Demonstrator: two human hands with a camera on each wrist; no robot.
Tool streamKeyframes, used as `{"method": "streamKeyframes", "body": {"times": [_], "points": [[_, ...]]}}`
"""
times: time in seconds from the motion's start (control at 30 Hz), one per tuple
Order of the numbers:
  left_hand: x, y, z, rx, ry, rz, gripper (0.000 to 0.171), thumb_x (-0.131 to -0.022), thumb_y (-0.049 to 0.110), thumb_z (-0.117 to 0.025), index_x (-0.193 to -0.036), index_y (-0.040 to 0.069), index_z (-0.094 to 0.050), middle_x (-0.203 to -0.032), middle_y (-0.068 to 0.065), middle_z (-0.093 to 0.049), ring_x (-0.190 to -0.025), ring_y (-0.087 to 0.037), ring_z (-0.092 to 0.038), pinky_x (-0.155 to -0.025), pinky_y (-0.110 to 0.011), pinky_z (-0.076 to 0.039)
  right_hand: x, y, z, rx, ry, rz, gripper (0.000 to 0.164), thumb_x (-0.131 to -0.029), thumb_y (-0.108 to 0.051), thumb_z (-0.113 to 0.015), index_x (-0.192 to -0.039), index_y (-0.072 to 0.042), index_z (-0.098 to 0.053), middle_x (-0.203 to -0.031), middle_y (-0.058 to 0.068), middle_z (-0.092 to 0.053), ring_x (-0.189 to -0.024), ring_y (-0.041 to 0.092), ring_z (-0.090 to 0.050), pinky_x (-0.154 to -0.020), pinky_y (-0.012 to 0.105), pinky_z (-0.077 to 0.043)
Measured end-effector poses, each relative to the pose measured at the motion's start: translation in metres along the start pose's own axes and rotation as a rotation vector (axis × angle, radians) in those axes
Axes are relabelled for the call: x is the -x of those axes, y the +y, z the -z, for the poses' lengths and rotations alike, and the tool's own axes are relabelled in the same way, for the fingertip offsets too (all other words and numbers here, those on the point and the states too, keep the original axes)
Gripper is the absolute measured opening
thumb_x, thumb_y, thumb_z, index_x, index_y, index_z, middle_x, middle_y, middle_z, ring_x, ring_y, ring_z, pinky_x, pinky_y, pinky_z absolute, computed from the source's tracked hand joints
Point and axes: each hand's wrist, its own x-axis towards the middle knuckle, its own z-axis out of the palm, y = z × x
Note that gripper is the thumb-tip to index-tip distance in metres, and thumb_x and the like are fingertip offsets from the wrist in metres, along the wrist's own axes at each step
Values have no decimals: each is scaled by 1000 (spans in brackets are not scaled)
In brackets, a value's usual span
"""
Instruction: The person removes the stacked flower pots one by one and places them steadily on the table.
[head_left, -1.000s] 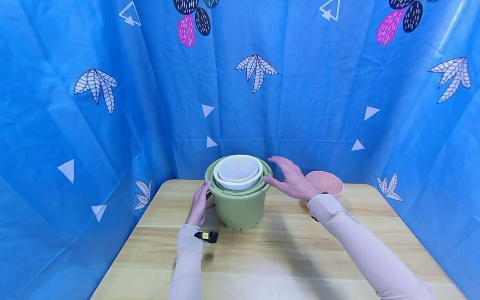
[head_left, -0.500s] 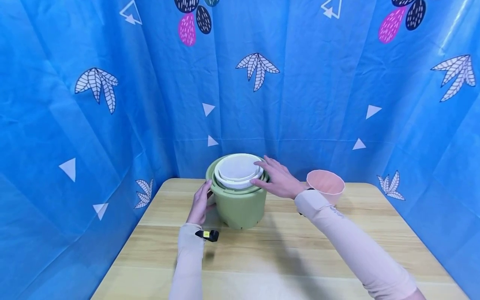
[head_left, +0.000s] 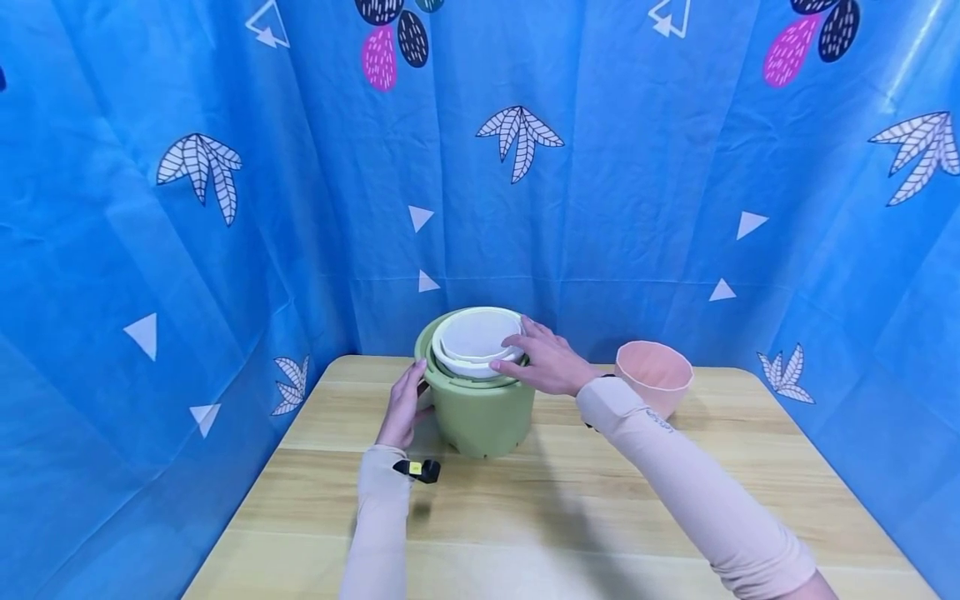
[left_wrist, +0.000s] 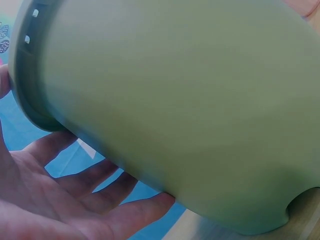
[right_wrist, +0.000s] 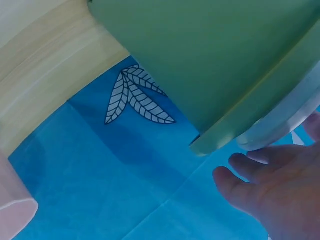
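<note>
Blue patterned curtain at back and both sides, pale wood table in front. Green pot stands upright at the table's far middle, outermost of the nest presumably because it's widest. Pink pot sits apart, to its right. White pots, apparently two, nest inside the green rim. Left hand spreads its fingers against the green pot's left wall, thumb at rim, probably steadying it. Right hand lies over the white rim's right side; can't tell if it pinches.

Pale wood-grained worktop
A green pot stands toward the far edge, left of middle; a pink bowl sits nearer the far right corner.
</note>
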Motion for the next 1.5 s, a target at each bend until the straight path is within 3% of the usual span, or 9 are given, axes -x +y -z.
{"method": "streamKeyframes", "body": {"times": [0.17, 0.33, 0.57, 0.7, 0.87, 0.97, 1.1, 1.17, 1.5], "points": [[0, 0, -1, -9, 3, 1, 68, -107, 55, -46, -163, 19, -34, -173, -10, -22, -159, -41, -23, -118, -75, -31, -2, 0, -1, 9, 9, 8, 59, -99, -61, -58, -135, -15, -64, -171, 23, -20, -160, 45, -18, -123, 70, -28], [0, 1, -1, -14, 7, -2, 69, -106, 56, -46, -162, 19, -34, -173, -10, -23, -159, -40, -23, -118, -75, -31, -5, -1, -1, -1, 24, 14, 52, -98, -58, -62, -122, -13, -65, -170, 26, -23, -160, 42, -20, -121, 63, -38], [0, -2, 0, 5, 0, 2, 66, -107, 55, -46, -161, 19, -37, -172, -10, -25, -159, -40, -23, -119, -74, -30, -7, -1, -4, -26, 39, 9, 50, -96, -55, -68, -117, -10, -60, -167, 25, -31, -159, 40, -23, -114, 57, -47], [-1, -4, 0, 13, -2, 0, 67, -106, 55, -47, -162, 19, -36, -172, -10, -24, -159, -40, -23, -119, -74, -30, -7, 0, -6, -93, 55, 11, 51, -94, -51, -73, -119, -9, -55, -168, 24, -28, -162, 38, -14, -118, 59, -44], [-2, -4, 0, 11, 0, -4, 68, -106, 56, -47, -162, 19, -36, -173, -10, -24, -159, -40, -22, -119, -74, -30, -8, 0, -6, -209, 108, 36, 60, -89, -40, -82, -123, -6, -45, -167, 27, -28, -162, 40, 0, -126, 61, -30], [-2, -4, 0, 10, 4, -5, 68, -106, 56, -48, -161, 19, -37, -173, -9, -24, -159, -40, -23, -118, -74, -31, -9, -1, -6, -261, 131, 36, 69, -85, -36, -87, -126, -6, -41, -160, 25, -37, -159, 41, -20, -125, 58, -34], [-2, -3, 0, 2, 8, -8, 67, -106, 56, -47, -161, 20, -38, -172, -9, -25, -159, -40, -23, -118, -75, -31, -11, -4, -8, -324, 121, 28, 74, -82, -38, -89, -127, -7, -40, -140, 14, -48, -132, 34, -50, -109, 47, -50], [-2, -4, 0, -1, 5, -14, 67, -106, 56, -47, -161, 19, -38, -172, -10, -25, -159, -40, -23, -117, -75, -31, -11, -6, -10, -349, 114, 21, 73, -82, -39, -88, -127, -7, -40, -135, 12, -51, -122, 30, -53, -101, 43, -52], [-5, -4, 1, -2, -7, -13, 67, -106, 57, -47, -161, 20, -37, -172, -10, -25, -159, -40, -23, -117, -75, -32, -14, -10, -15, -347, 201, -15, 65, -83, -42, -86, -118, -5, -46, -121, 13, -57, -114, 28, -54, -93, 37, -50]]}}
